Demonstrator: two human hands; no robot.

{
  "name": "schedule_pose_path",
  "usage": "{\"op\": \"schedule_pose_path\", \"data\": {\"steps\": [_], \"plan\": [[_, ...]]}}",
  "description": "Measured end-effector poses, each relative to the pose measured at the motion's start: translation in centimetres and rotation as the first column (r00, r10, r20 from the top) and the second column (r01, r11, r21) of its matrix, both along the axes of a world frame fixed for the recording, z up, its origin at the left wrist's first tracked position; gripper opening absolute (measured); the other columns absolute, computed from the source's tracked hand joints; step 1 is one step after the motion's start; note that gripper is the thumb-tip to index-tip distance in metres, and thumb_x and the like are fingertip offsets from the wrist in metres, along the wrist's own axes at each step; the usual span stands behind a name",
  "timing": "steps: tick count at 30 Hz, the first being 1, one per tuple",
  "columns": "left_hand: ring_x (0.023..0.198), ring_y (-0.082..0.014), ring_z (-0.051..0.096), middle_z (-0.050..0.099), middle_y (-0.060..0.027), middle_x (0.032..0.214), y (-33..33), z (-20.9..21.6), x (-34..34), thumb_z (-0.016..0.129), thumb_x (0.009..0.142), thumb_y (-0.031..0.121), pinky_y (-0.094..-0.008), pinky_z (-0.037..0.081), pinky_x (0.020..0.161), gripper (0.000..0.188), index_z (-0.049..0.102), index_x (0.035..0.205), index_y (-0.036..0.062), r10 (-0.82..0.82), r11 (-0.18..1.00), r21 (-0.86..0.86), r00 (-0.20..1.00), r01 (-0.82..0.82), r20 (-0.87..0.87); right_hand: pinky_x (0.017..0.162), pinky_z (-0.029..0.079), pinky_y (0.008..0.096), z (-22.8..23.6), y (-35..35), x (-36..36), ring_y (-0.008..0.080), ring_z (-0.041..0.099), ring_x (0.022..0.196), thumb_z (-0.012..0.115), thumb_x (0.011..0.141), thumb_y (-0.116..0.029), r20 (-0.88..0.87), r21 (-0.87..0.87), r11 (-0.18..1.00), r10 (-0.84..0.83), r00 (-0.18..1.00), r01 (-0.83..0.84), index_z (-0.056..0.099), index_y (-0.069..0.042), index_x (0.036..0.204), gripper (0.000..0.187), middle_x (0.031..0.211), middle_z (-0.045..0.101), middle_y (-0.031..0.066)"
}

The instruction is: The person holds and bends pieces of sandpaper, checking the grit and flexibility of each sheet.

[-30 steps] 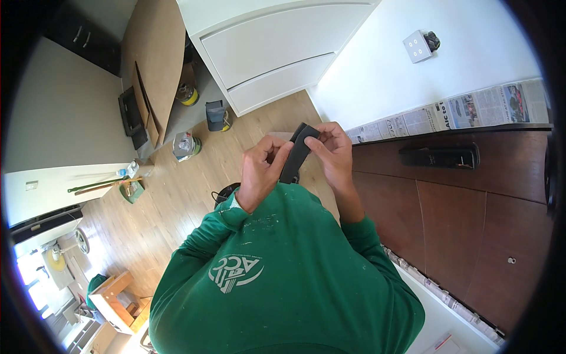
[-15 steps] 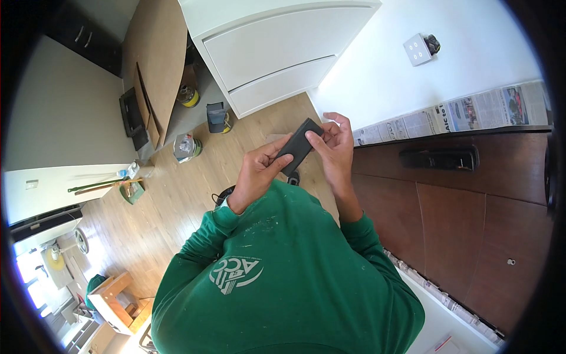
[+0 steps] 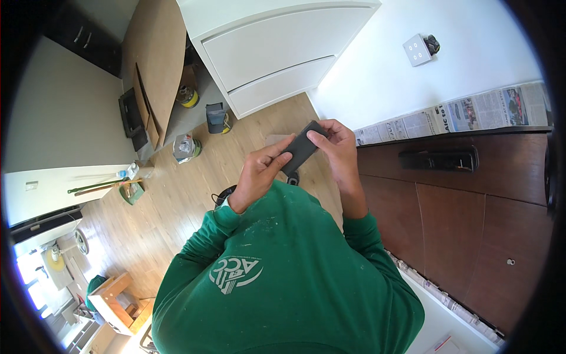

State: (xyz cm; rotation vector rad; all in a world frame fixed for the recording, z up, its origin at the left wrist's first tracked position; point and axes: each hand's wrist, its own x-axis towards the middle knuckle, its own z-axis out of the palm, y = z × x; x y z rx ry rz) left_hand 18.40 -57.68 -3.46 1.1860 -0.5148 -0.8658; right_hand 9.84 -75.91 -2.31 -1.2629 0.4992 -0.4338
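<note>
Head view showed a dark grey block [image 3: 302, 148] at upper centre, pinched between both hands: left hand [image 3: 259, 174] fingers clamped on its lower edge, right hand [image 3: 336, 147] fingers closed over its top end.

both hands [image 3: 298, 162] raised, fingers pinched together

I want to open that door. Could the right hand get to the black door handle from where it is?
Probably yes. The right hand holds the dark grey block just left of the black door handle, nothing between them, but its fingers are busy gripping.
</note>
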Motion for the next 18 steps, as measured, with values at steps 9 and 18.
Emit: {"op": "schedule_pose_path", "data": {"steps": [9,18], "plan": [[0.111,-0.0086,0.057,0.062,-0.0072,0.13,-0.6,0.3,0.1,0.055,0.102,0.003,-0.0244,0.047,0.097,0.041,0.05,0.142,-0.0053,-0.058,0.998,-0.035,0.997,0.06,0.054,0.059,0.05,0.0218,1.0,-1.1,0.0,0.0081,0.063,0.069,0.079,0.084,-0.008,-0.081,-0.072,0.997,-0.011,0.997,0.005,0.069,0.003,0.094,0.018,0.082,0.07,0.0052],[0.114,-0.0225,0.066,0.065,-0.017,0.124,-1.8,0.1,0.0,0.058,0.1,0.006,-0.0342,0.054,0.098,0.038,0.051,0.135,-0.0051,0.031,0.992,-0.095,0.885,-0.085,-0.465,0.056,0.05,0.0216,0.5,-0.9,1.2,0.0074,0.061,0.066,0.077,0.087,-0.006,0.033,-0.183,0.978,-0.095,0.995,0.099,0.065,0.0,0.087,0.014,0.078,0.068,0.0055]]}}
